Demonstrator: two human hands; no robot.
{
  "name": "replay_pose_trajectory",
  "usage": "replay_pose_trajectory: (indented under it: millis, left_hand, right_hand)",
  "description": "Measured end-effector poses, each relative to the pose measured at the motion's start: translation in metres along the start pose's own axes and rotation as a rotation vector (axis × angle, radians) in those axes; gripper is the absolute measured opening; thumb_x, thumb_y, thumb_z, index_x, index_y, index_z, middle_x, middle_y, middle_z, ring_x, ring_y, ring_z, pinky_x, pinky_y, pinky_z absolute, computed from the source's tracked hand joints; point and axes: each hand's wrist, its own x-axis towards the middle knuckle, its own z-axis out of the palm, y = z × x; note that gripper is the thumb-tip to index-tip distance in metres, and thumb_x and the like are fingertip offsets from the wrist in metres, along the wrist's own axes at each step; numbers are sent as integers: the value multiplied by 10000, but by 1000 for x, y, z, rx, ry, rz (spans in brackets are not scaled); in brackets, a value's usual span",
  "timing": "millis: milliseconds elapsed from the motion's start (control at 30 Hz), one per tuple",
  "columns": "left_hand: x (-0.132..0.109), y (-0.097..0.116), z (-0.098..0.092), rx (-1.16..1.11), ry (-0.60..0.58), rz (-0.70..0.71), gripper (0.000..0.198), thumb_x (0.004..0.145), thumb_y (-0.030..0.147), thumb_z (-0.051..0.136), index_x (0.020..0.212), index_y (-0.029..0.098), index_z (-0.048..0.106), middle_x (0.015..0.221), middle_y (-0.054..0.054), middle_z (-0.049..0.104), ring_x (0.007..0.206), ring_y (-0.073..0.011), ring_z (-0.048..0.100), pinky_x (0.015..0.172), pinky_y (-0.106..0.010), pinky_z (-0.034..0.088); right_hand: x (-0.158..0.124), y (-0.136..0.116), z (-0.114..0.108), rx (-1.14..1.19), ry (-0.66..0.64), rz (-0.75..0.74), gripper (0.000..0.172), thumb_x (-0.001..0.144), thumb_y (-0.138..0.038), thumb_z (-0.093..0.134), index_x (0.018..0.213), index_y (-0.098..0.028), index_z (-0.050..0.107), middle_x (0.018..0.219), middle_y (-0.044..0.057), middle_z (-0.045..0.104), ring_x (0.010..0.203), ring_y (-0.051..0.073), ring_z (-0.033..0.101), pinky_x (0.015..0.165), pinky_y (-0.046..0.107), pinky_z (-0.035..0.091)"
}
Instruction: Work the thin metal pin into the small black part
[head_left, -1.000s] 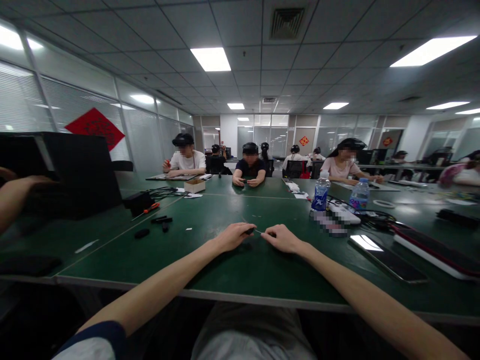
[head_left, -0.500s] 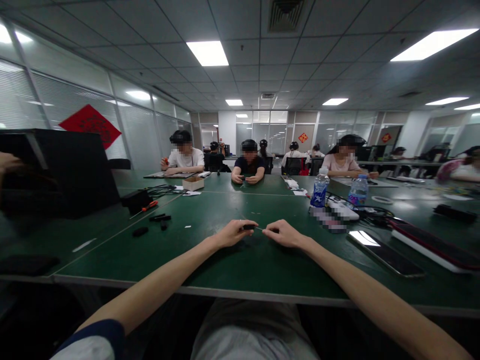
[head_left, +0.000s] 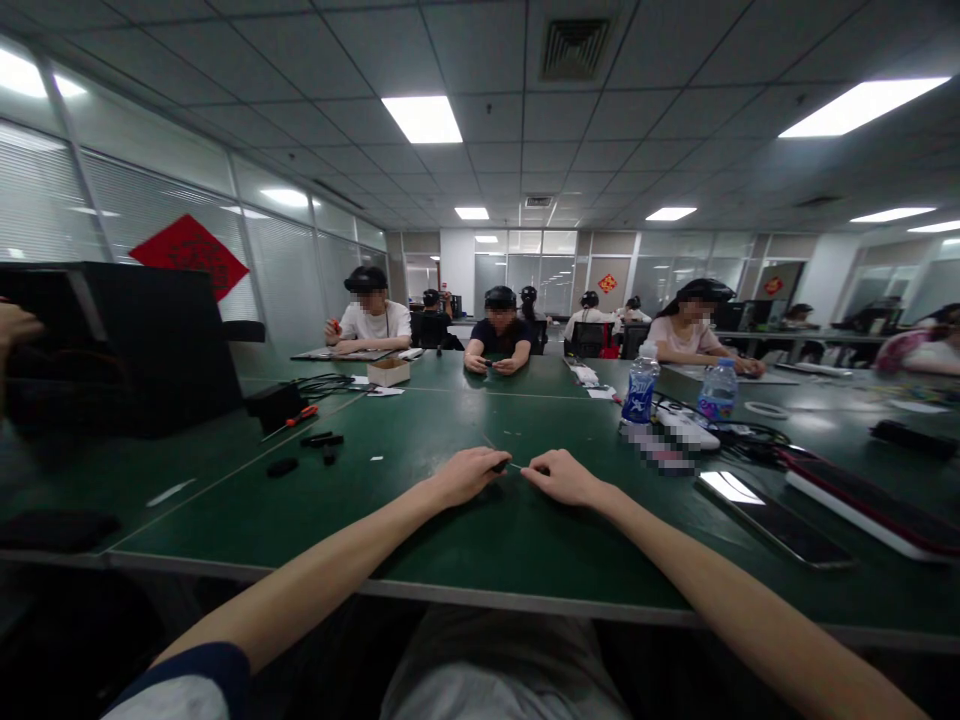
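Head view, left to right, taking your small black part [head_left: 499, 466] as the landmark on the green table [head_left: 225, 510]: well left of it lies an orange-handled screwdriver [head_left: 296, 419]. Your left hand [head_left: 466, 476] pinches the part between narrowly closed fingers. A thin pin [head_left: 516, 465] runs from it to your right hand [head_left: 561, 478], whose fingers close narrowly at the pin's far end. Well right of the part stand a water bottle [head_left: 641, 390] and, nearer you, a smartphone [head_left: 772, 518] lying flat.
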Motion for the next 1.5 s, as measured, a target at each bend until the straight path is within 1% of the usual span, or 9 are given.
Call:
replay_pose_trajectory:
  millis: [167, 333, 533, 667, 800, 1000, 1133, 1267, 1500]
  left_hand:
    - [-2, 5, -5, 92, -55, 5, 364, 863, 204, 475, 1226, 209, 510, 1063, -80, 623, 1002, -201, 569, 877, -296, 432]
    - [-2, 4, -6, -77, -61, 25, 349, 868, 227, 485, 1214, 202, 527, 1114, -72, 613, 1032, -189, 563, 902, -286, 422]
    - [-1, 7, -11, -280, -121, -20, 321, 869, 273, 502, 1174, 194, 564, 1004, -54, 651, 867, -149, 611, 799, -245, 451]
    - [-3, 11, -14, -368, -115, -43, 318, 872, 283, 501, 1165, 176, 563, 928, -51, 660, 783, -129, 615, 734, -221, 453]
    - [-3, 14, -15, -423, -102, -55, 315, 876, 290, 493, 1154, 163, 566, 855, -45, 659, 721, -116, 607, 685, -205, 448]
    - [-3, 16, -16, -476, -98, -71, 324, 879, 290, 479, 1160, 151, 560, 864, -56, 656, 727, -122, 607, 669, -206, 450]
    - [-4, 16, -18, -463, -104, -64, 324, 885, 283, 468, 1172, 159, 554, 881, -56, 659, 749, -127, 612, 681, -209, 452]
    - [-2, 14, -15, -368, -87, -59, 320, 875, 282, 490, 1167, 174, 565, 951, -58, 663, 778, -135, 617, 719, -223, 457]
    - [2, 6, -6, -159, 7, -46, 323, 867, 276, 507, 1174, 199, 568, 1136, -66, 620, 1020, -180, 579, 863, -266, 449]
  right_hand:
    - [0, -2, 2, -13, -19, 46, 431, 893, -491, 415, 805, -182, 703, 758, 51, 679, 626, 147, 571, 575, 238, 364]
    - [-4, -1, 0, -2, -39, -16, 416, 897, -466, 417, 771, -180, 691, 696, 35, 660, 577, 131, 552, 585, 236, 373]
    - [-7, 0, -7, 46, -76, -74, 429, 894, -468, 421, 742, -163, 680, 677, 26, 641, 569, 121, 524, 569, 226, 361]
    - [-8, 3, -9, 88, -90, -87, 432, 897, -465, 412, 743, -155, 672, 662, 15, 625, 559, 112, 502, 549, 219, 351]
    - [-7, 7, -7, 82, -65, -91, 440, 889, -465, 422, 695, -150, 660, 619, 1, 593, 538, 107, 468, 538, 221, 336]
    - [-6, 8, -7, 103, -72, -82, 446, 893, -468, 412, 701, -149, 656, 623, -4, 585, 551, 108, 476, 546, 220, 341]
    - [-7, 7, -8, 101, -81, -84, 449, 900, -470, 398, 705, -154, 650, 633, -3, 595, 559, 111, 488, 550, 220, 349]
    - [-5, 5, -7, 63, -63, -74, 427, 902, -467, 404, 751, -167, 668, 677, 12, 629, 576, 120, 520, 564, 226, 358]
    - [0, -2, -3, -48, -3, 8, 429, 904, -488, 392, 824, -198, 697, 770, 51, 677, 643, 153, 577, 603, 245, 370]
